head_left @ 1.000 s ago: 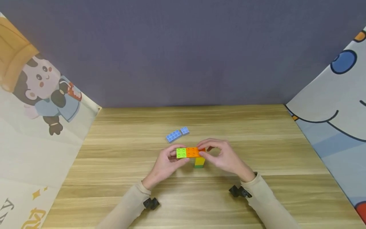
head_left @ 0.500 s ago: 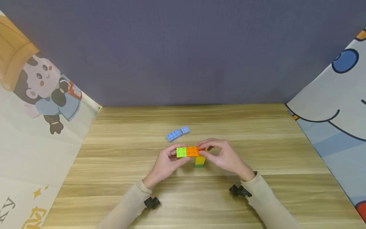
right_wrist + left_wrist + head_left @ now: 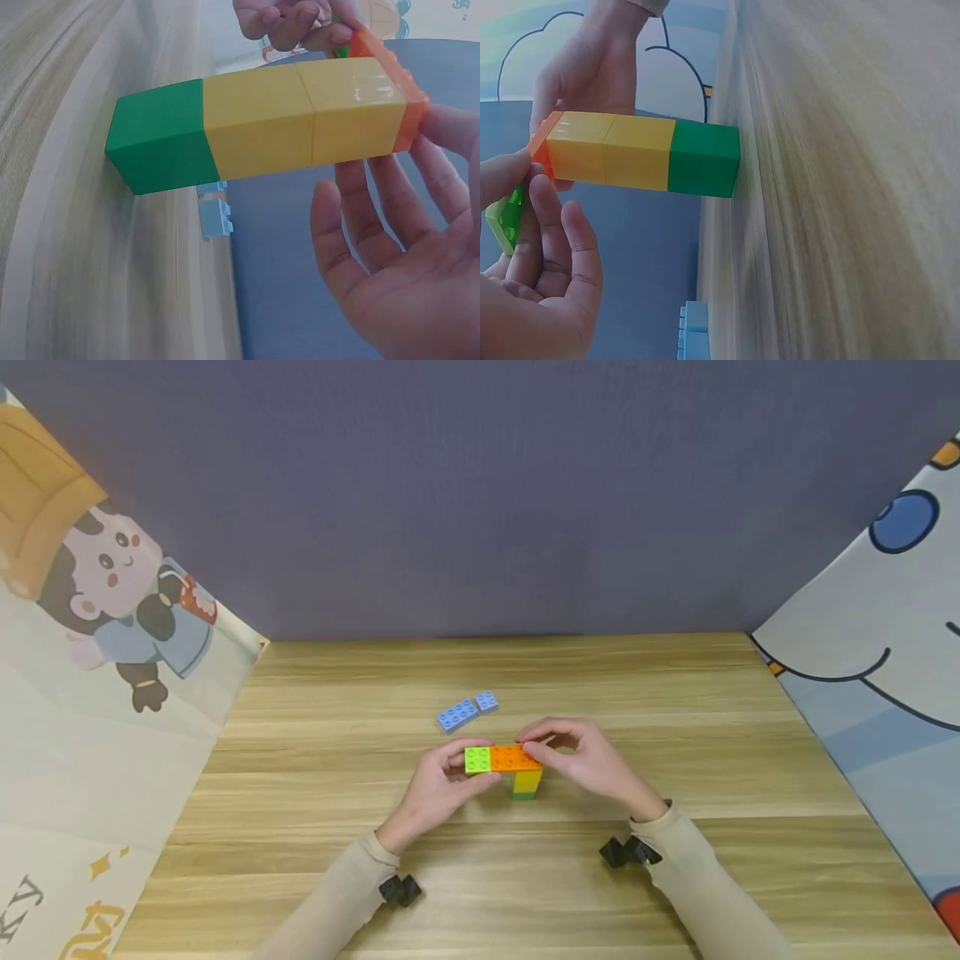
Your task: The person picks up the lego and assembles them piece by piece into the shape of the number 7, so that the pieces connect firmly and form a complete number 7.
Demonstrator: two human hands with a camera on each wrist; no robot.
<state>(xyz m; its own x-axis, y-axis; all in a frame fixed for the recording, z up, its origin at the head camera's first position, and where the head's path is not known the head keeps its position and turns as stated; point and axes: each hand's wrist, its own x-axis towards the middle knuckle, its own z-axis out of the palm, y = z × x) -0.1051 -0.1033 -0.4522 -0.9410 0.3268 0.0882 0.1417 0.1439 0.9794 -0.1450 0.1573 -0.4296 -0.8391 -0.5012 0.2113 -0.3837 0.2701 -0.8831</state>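
A small tower stands upright on the table, a green brick [image 3: 161, 139] at its base and two yellow bricks [image 3: 607, 148] above. On top lies a flat orange brick [image 3: 510, 758], jutting out to the left of the tower. A lime green brick [image 3: 477, 760] sits level against its left end; whether the two are joined I cannot tell. My left hand [image 3: 438, 789] pinches the lime green brick near that joint, thumb in front and fingers behind. My right hand [image 3: 581, 762] holds the orange brick's right end at its far edge with thumb and index finger. Its other fingers stay off the yellow bricks.
Beyond the hands, a long blue brick [image 3: 457, 716] and a small blue brick [image 3: 486, 702] lie close together on the wooden table [image 3: 337, 710]. A dark wall [image 3: 480, 510] rises behind the table, with printed panels at both sides.
My right thumb and fingers have shifted toward the far edge of the orange brick, uncovering studs at its right end. The left hand and the tower stay nearly where they were.
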